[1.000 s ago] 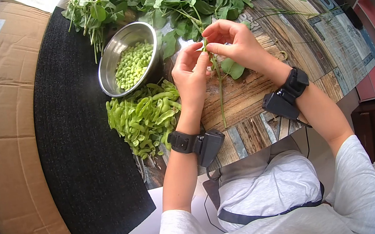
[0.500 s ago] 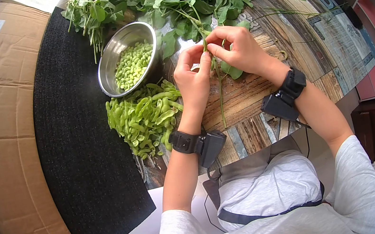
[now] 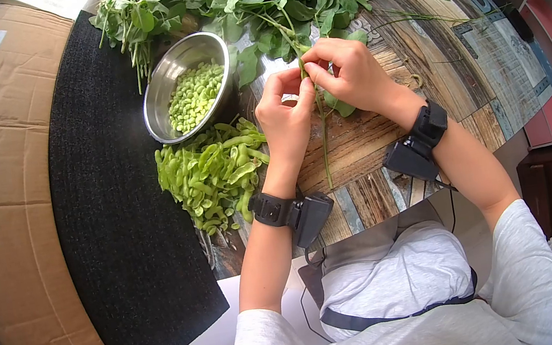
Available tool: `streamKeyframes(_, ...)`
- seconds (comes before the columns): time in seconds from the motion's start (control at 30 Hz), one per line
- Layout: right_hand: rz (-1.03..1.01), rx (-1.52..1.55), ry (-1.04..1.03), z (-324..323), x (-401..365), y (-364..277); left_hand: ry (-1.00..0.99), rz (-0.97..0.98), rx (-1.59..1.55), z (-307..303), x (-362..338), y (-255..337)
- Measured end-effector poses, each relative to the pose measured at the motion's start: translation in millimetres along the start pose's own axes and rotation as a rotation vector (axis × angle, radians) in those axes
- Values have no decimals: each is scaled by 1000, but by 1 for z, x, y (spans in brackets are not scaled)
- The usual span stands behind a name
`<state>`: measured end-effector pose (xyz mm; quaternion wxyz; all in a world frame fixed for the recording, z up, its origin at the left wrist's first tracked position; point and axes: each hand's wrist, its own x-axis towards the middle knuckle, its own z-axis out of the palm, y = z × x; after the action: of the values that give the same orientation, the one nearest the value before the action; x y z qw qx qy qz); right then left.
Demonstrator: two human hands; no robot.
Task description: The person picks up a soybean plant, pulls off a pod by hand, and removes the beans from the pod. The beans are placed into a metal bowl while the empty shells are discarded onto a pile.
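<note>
My left hand (image 3: pixel 284 116) and my right hand (image 3: pixel 355 75) meet over the table, each with thumb and forefinger pinched on one narrow green soybean pod (image 3: pixel 303 68). The fingertips cover most of the pod. Beneath them a thin green stem (image 3: pixel 326 148) with a few leaves lies on the wooden-look tabletop (image 3: pixel 357 150). Left of my hands, a metal bowl (image 3: pixel 155 122) stands tilted in this view, with shelled green soybeans (image 3: pixel 194 101) inside. Just below the bowl is a heap of green pods (image 3: pixel 216 174), many of them split.
Leafy soybean plants (image 3: pixel 308 0) spread across the far side of the table. A black mat (image 3: pixel 116 216) and a cardboard sheet (image 3: pixel 9 231) lie to the left. Both wrists carry black strapped devices (image 3: pixel 310 215) with cables. A dark object (image 3: pixel 507 13) rests at the right edge.
Both hands keep their pinch on the pod, with only a slight shift of the fingertips. The bowl, the pod heap and the plants stay where they were.
</note>
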<state>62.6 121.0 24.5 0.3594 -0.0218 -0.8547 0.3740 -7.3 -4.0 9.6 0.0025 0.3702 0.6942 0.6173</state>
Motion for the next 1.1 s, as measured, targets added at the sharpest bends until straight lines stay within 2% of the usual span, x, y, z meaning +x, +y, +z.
streamKeyframes(0.13, 29, 36, 21, 2, -1, 0, -53, -73, 18, -3, -2, 5)
streamKeyframes(0.33, -48, -32, 17, 3, -1, 5, 24, 31, 66, 0, -2, 2)
streamKeyframes(0.53, 40, 37, 9, 5, -2, 4, -9, 43, 106, -1, -3, -3)
streamKeyframes(0.73, 61, 50, 13, 3, -1, 5, -62, -115, -11, -5, -2, -3)
streamKeyframes(0.8, 216, 141, -42, 1, 0, 0, -69, -254, -189, -6, -2, -2)
streamKeyframes(0.83, 216, 141, -42, 3, 0, 4, -70, -254, -189, -6, -1, -1)
streamKeyframes(0.9, 257, 396, -22, 8, 1, 10, -69, -356, -360, -6, 0, 2)
streamKeyframes(0.93, 257, 396, -22, 6, 1, 9, -69, -356, -360, -7, 0, 2)
streamKeyframes(1.0, 396, 526, -109, 0, 3, 5, -92, -428, -498, -8, 1, 1)
streamKeyframes(1.1, 422, 585, -149, -2, 4, 4, -88, -474, -599, -9, 1, 0)
